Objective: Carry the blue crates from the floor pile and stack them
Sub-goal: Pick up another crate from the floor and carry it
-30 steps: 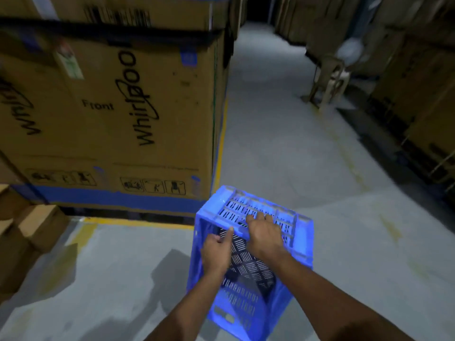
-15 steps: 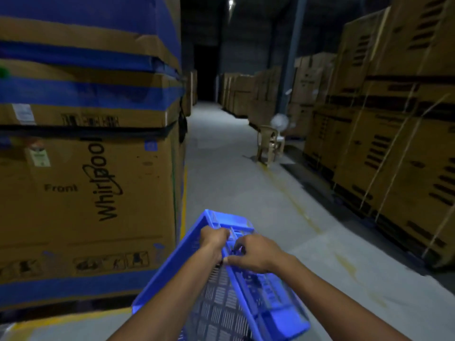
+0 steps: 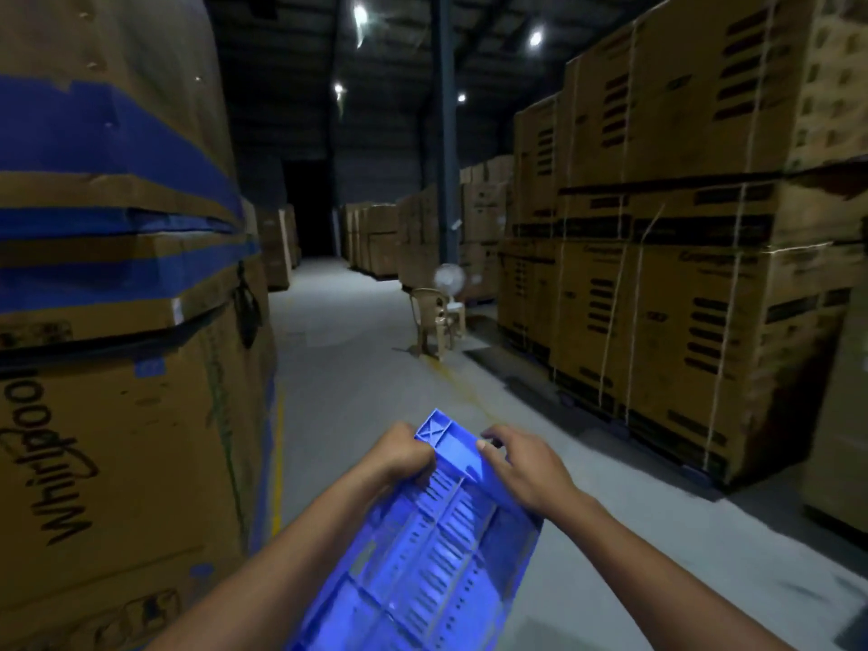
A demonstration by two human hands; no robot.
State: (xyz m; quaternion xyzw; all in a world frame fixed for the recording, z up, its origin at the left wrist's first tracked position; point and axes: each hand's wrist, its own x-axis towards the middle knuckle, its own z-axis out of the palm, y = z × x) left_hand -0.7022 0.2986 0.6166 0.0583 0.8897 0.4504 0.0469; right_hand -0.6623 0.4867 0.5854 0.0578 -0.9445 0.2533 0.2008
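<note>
The blue crate [image 3: 422, 547] is being carried in front of the body, off the floor [image 3: 469, 397], tilted so that its slotted panel is facing up toward the camera and one rim corner is pointing forward down the aisle. This orientation is judged to be keeping the load close to the torso and leaving the aisle ahead visible over the top corner.

The left hand [image 3: 404, 455] is gripping the rim on the left of that corner. Its fingers [image 3: 425, 469] are curling down over the edge, closed on the crate. The right hand [image 3: 521, 467] is gripping the rim on the right of the corner, with its fingers [image 3: 493, 436] wrapping over the far edge and the thumb pressing on the near face. Both hands are holding the same end of the crate, just beside each other, with the corner between them. Both forearms are extending forward and converging on the crate, wrists roughly level.

Tall cardboard cartons [image 3: 117, 415] are standing close on the left; strapped carton stacks [image 3: 681, 298] are lining the right side, well apart from the crate. A plastic chair [image 3: 434, 321] is standing farther down the aisle near the right-hand stacks. No stack of crates is in view, so the carrying step is judged to be under way and the stacking not yet begun.
</note>
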